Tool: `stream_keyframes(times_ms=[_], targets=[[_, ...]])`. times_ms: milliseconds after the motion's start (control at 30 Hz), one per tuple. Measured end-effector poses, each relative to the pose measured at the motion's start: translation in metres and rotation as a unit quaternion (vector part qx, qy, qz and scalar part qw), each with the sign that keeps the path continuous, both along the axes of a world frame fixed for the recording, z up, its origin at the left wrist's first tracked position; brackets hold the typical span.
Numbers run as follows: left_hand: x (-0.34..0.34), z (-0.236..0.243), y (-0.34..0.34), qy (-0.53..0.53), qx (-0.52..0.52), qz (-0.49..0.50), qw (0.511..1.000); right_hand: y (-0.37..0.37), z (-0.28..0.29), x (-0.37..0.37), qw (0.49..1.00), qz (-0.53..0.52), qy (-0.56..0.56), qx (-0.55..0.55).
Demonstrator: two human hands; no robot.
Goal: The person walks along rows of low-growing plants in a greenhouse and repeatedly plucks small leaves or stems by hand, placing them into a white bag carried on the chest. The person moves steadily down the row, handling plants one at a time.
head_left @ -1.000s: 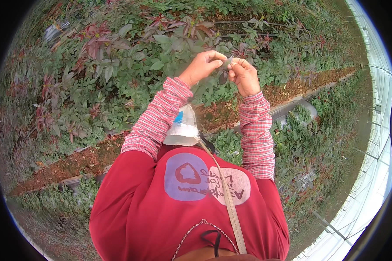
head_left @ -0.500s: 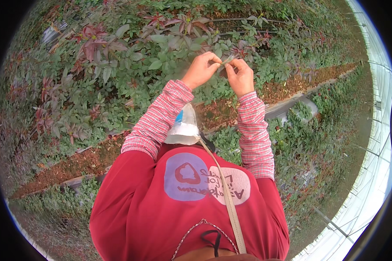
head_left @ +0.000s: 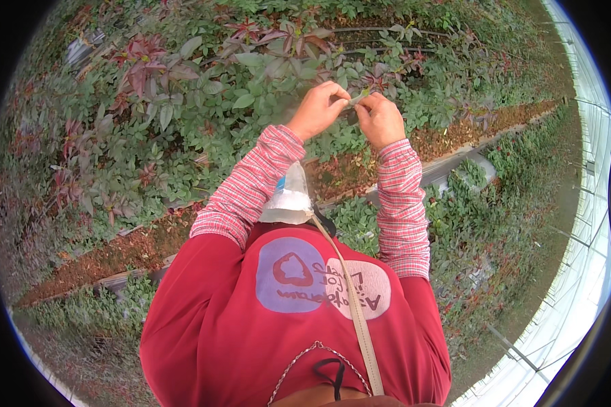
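Note:
Both hands meet above the leafy plants [head_left: 244, 102], fingertips close together. My left hand [head_left: 319, 110] pinches one end of a small pale green strip [head_left: 356, 100]; whether it is a bit of stem, leaf or film I cannot make out. At its other end, the thumb and fingers of my right hand [head_left: 381, 121] are closed on it. A dark spot, perhaps a leaf, shows just under the strip. At my waist hangs a whitish plastic bag [head_left: 288, 203], below the hands, with a beige strap [head_left: 356, 312] running up over my red shirt.
Bushes with green and reddish leaves [head_left: 142, 64] fill the far side. A brown soil path [head_left: 132, 252] crosses behind my arms, edged by grey plastic sheeting [head_left: 448, 169]. Thin dark pipes [head_left: 387, 31] run among the far plants. A pale greenhouse wall [head_left: 594, 169] stands at right.
My right hand has shifted slightly right and down, away from the left one. The strip between them shows a little longer. My left hand has barely moved.

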State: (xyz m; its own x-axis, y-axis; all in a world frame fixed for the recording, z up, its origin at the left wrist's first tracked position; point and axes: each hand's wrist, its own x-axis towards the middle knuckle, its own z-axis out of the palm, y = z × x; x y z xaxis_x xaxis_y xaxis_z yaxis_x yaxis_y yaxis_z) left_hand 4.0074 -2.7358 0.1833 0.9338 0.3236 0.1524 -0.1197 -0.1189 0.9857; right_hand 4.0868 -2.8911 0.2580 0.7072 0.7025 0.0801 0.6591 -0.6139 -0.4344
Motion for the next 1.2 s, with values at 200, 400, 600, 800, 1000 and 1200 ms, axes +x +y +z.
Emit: stream_keyframes(times_ms=[200,400,600,800,1000,1200], targets=[[0.002,0.001,0.002,-0.005,0.009,-0.004,1.0,0.0,-0.001,0.003,0.993,-0.024,0.094,0.073],[0.008,-0.008,0.002,-0.004,0.016,-0.013,1.0,0.004,-0.005,0.005,0.974,-0.081,0.153,0.144],[0.007,0.001,0.005,-0.001,0.022,-0.009,1.0,0.006,0.005,0.007,0.998,-0.029,0.045,0.036],[0.011,0.006,0.01,0.017,0.009,-0.023,1.0,0.01,0.0,0.012,0.969,-0.109,0.176,0.139],[0.013,0.003,0.016,0.021,0.015,-0.017,1.0,0.015,-0.006,0.022,0.953,-0.103,0.243,0.148],[0.016,0.008,0.023,0.021,0.023,-0.016,0.999,0.023,0.008,0.028,0.913,-0.096,0.338,0.205]])
